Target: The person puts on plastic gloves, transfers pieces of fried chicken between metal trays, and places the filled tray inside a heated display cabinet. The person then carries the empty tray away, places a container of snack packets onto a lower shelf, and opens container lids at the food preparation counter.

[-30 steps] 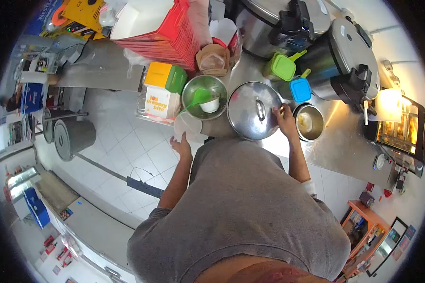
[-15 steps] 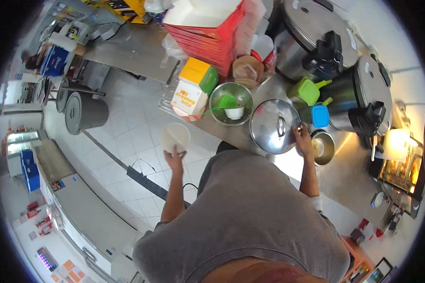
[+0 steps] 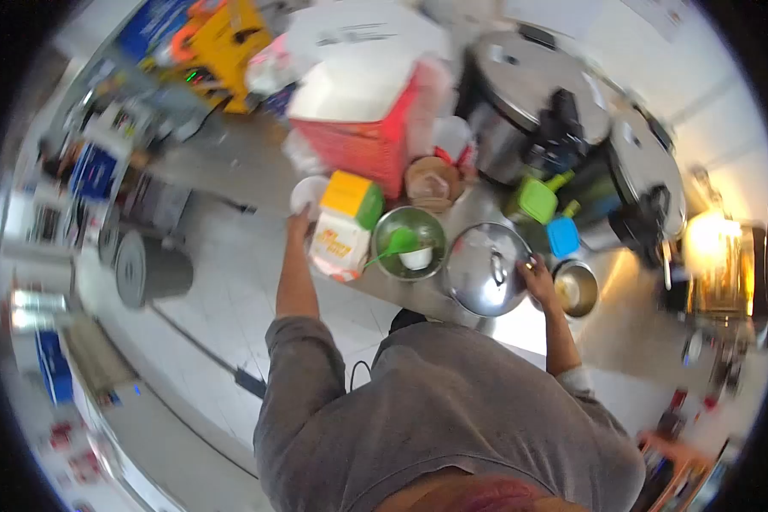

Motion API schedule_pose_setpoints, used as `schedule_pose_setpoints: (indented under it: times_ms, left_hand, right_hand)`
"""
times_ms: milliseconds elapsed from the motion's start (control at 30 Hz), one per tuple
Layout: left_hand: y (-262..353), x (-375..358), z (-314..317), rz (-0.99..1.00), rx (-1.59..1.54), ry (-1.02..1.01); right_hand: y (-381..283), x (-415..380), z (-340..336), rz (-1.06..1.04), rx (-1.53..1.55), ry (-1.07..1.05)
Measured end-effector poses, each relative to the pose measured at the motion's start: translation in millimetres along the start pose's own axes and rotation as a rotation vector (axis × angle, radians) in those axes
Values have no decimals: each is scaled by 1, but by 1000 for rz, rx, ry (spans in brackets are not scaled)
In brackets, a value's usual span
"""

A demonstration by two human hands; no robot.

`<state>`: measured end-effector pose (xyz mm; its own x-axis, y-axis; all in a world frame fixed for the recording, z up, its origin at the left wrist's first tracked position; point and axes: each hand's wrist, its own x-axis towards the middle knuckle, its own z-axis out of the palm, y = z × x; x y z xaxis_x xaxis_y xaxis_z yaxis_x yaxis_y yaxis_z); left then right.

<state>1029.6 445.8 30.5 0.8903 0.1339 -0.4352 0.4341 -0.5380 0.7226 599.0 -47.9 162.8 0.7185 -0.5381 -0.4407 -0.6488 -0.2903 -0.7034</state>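
Note:
My left hand [image 3: 298, 224] is closed on the edge of a pale, round plastic lid [image 3: 308, 193], just left of a yellow, green and white carton [image 3: 340, 235]. Blur hides the lid's detail. My right hand [image 3: 538, 282] grips the right rim of a shiny steel pot lid [image 3: 480, 275] on the steel counter. Close to that hand is a small steel bowl [image 3: 585, 294] with something pale inside. Between carton and pot lid stands a steel mixing bowl [image 3: 386, 264], holding a green scoop [image 3: 401, 241] and a white cup [image 3: 416, 258].
Red-sided paper trays [image 3: 350, 152] are stacked behind the carton. Two big lidded steel pots [image 3: 499, 128] stand at the back right, with green [image 3: 538, 200] and blue [image 3: 563, 236] plastic containers before them. A lit display case [image 3: 721, 273] is at far right, a grey bin [image 3: 158, 269] at left.
My left hand has carried the pale lid up and away from me, from over the floor to beside the carton. My right hand still grips the pot lid. The whole view has shifted.

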Motion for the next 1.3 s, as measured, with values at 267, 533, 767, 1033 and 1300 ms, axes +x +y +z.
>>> schedule_pose_setpoints:
  times_ms: [267,533,767,1033,1300]
  left_hand:
    - [22,-12,-44,258,361,-182]
    - [110,-180,-57,723,-61,378]
    - [90,-303,70,777,-68,-331]
    - [48,-352,142,199,-249,-759]
    - [45,-344,157,110,-344,-749]
  right_hand:
    - [-59,10,-28,-289,-247,746]
    - [-124,63,-80,-202,-1008,401]
    - [-128,100,-71,-53,-1311,112]
    - [-104,113,-49,-202,-1076,120]
    - [-145,108,5,-227,-746,85]
